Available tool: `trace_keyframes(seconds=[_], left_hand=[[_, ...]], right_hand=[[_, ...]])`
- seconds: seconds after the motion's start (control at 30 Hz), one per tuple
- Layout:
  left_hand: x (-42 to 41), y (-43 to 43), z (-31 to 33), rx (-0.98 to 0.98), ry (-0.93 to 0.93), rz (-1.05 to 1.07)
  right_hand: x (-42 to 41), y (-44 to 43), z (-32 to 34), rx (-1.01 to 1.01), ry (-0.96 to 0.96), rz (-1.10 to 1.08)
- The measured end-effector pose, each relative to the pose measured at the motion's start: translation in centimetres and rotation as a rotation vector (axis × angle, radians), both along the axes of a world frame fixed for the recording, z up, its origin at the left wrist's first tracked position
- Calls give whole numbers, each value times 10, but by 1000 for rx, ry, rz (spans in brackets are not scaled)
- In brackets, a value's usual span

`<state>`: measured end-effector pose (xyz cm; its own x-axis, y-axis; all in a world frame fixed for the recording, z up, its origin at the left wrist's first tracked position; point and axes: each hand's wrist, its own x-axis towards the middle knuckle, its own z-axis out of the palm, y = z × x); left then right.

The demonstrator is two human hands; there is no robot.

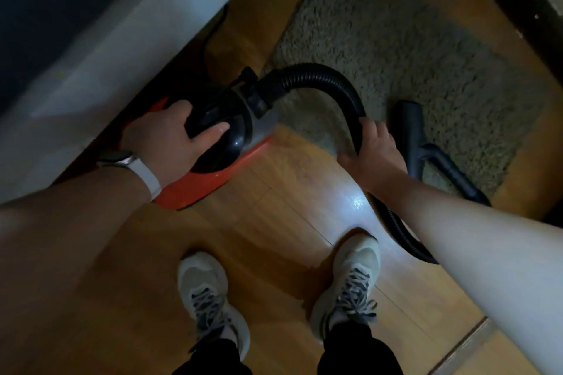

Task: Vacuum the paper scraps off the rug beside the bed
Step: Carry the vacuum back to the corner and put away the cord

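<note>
A red and black canister vacuum (231, 128) stands on the wooden floor against the bed's white side (115, 49). My left hand (170, 137) grips the black handle on top of it. Its ribbed black hose (323, 73) arches to the right, and my right hand (374, 149) holds the hose where it comes down. The black floor nozzle (411, 128) lies on the near edge of the shaggy grey-beige rug (396, 33). No paper scraps are discernible on the rug in this dim light.
My two feet in pale sneakers (207, 295) stand on the wooden floor (274, 222) just below the vacuum. A black cord (210, 36) runs along the bed. Dark furniture (530, 3) borders the rug at the upper right.
</note>
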<state>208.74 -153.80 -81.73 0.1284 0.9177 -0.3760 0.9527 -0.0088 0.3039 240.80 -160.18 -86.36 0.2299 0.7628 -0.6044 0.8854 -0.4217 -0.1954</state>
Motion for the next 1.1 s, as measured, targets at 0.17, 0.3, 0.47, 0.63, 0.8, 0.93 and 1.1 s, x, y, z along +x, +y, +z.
trace_keyframes(seconds=[0.17,0.3,0.47,0.63,0.8,0.93,1.1], left_hand=[[0,-4,-8,67,-7,38],[0,-5,-12,140,2,49],[0,-7,-12,113,-57,71],[6,-6,-4,36,-37,49],[8,-8,26,-15,-17,38],[5,-16,63,27,-25,85],[19,-30,136,-64,-37,214]], right_hand=[[16,-12,-42,6,3,-176],[17,-17,-70,-97,72,-284],[13,-30,-79,-135,191,-429],[10,-45,-50,-53,188,-442],[20,-52,2,-3,169,-443],[23,-50,57,28,142,-443],[17,-40,142,80,137,-449]])
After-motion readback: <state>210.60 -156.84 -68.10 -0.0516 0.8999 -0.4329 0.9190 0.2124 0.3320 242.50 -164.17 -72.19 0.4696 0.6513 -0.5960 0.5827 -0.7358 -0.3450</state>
